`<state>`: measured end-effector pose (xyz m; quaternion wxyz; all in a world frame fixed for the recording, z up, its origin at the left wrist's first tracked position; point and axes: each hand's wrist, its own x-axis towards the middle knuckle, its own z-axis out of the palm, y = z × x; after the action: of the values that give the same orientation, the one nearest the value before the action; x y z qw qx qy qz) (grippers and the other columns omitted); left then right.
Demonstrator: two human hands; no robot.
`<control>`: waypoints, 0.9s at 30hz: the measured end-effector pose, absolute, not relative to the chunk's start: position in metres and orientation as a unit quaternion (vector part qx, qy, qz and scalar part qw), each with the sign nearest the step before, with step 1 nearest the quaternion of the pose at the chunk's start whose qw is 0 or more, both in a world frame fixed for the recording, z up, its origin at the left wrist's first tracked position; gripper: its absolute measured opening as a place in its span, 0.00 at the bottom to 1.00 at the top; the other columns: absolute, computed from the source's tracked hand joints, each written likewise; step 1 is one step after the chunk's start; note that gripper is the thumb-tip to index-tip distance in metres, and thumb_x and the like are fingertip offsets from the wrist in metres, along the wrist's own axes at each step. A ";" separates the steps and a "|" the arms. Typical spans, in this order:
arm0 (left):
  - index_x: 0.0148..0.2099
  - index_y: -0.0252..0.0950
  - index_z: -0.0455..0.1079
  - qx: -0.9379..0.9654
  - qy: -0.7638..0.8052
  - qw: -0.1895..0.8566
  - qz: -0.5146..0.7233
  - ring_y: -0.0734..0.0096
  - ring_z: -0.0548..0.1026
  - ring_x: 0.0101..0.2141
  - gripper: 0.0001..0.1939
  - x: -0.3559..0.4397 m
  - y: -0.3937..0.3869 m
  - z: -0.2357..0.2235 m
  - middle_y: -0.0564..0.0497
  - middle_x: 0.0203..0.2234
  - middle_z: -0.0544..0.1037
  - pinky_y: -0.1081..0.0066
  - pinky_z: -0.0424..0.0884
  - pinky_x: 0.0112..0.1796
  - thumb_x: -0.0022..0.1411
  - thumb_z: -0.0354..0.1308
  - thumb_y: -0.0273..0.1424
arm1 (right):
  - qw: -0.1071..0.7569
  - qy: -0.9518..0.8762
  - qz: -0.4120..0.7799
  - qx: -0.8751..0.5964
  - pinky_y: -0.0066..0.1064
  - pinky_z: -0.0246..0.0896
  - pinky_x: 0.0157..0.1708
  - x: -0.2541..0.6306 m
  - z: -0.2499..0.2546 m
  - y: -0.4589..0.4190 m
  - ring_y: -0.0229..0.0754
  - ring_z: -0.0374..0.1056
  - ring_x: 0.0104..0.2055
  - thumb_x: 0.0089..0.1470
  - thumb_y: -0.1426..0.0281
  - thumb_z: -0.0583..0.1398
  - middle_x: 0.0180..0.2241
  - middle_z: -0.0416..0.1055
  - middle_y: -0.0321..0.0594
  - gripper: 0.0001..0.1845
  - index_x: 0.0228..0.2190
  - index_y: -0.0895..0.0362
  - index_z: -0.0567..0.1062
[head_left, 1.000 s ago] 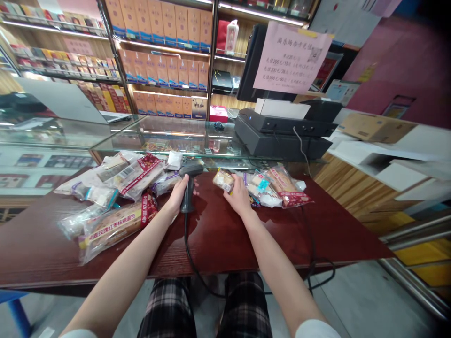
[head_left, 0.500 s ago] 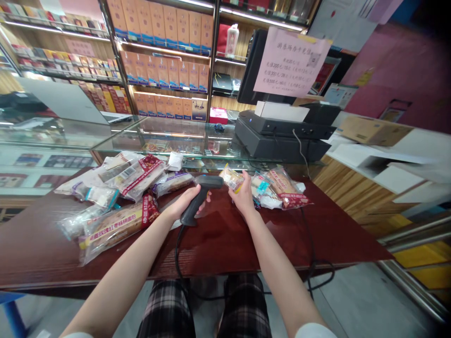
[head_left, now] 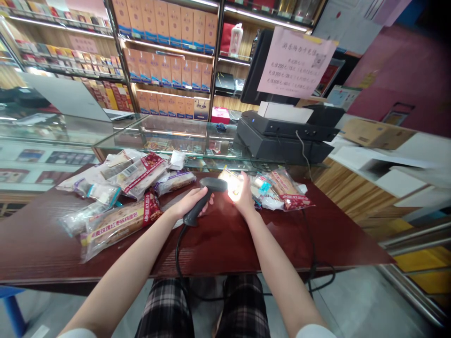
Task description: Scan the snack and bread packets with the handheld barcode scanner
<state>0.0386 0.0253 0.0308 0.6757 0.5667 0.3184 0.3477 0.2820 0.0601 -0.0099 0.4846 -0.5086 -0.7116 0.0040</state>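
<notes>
My left hand (head_left: 192, 203) is wrapped round the handle of a black barcode scanner (head_left: 198, 209), its cable hanging down over the table's front edge. The scanner's head points right, and bright light falls from it onto a small packaged snack (head_left: 230, 182). My right hand (head_left: 244, 199) grips that packet just in front of the scanner; glare hides much of the wrapper. Left of my hands lies a pile of bagged bread, with one long bread bag (head_left: 120, 224) nearest me. Close beside my right hand, another bread bag (head_left: 287, 185) lies among several packets.
The dark red table (head_left: 225, 249) stands before a glass display counter (head_left: 172, 129). A black monitor with a pink notice (head_left: 296, 63) and a cash drawer (head_left: 278, 145) are at the back right. A loose cable (head_left: 312, 249) runs over the table's right part.
The scanner's light has come on and now shines brightly on the packet in my right hand. The view has shifted slightly; both hands keep their holds.
</notes>
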 end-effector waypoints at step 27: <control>0.39 0.34 0.70 0.393 0.473 0.421 0.667 0.70 0.73 0.27 0.29 -0.009 0.058 0.046 0.49 0.29 0.77 0.72 0.67 0.28 0.51 0.60 0.56 | 0.457 -0.439 -0.219 -0.741 0.69 0.40 0.57 0.368 0.020 0.047 0.66 0.50 0.64 0.59 0.60 0.52 0.60 0.60 0.61 0.25 0.53 0.58 0.70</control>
<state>-0.0091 0.0582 0.0461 0.4211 0.3926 0.4727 0.6672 0.3677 0.0473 0.0205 0.4574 -0.7415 -0.4393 -0.2191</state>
